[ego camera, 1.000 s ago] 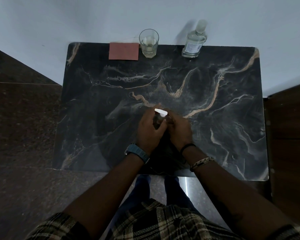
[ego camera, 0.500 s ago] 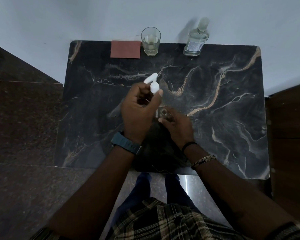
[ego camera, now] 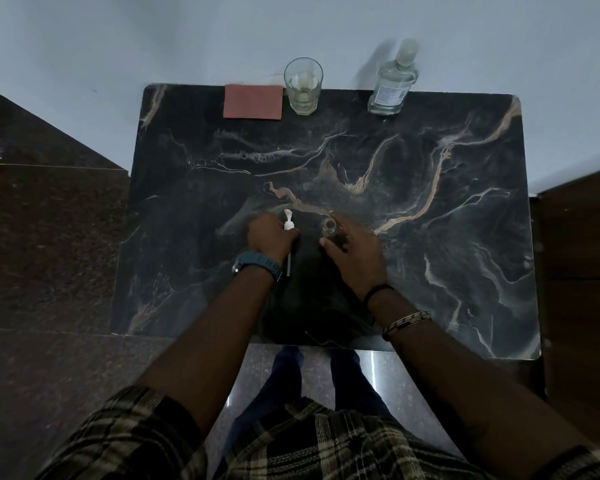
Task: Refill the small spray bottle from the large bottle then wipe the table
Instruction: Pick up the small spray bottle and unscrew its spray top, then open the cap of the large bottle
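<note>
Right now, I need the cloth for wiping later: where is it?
The red cloth lies flat at the table's far edge, left of centre in the head view, just left of the glass.

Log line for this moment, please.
step: sprayer removed | left hand: holds spray head at table | right hand: steadies small spray bottle, open-topped | large bottle: untouched

The left hand [ego camera: 270, 237] grips the white spray head [ego camera: 288, 221], its thin tube [ego camera: 288, 263] trailing toward the near edge of the dark marbled table [ego camera: 447, 209]. Just beside it, the right hand [ego camera: 355, 252] holds the small open bottle [ego camera: 329, 226] upright near the table's middle. Along the far edge stand a reddish cloth [ego camera: 252, 101], then a glass [ego camera: 303, 86] holding a little liquid, then the large clear bottle [ego camera: 392, 86], capped.
</note>
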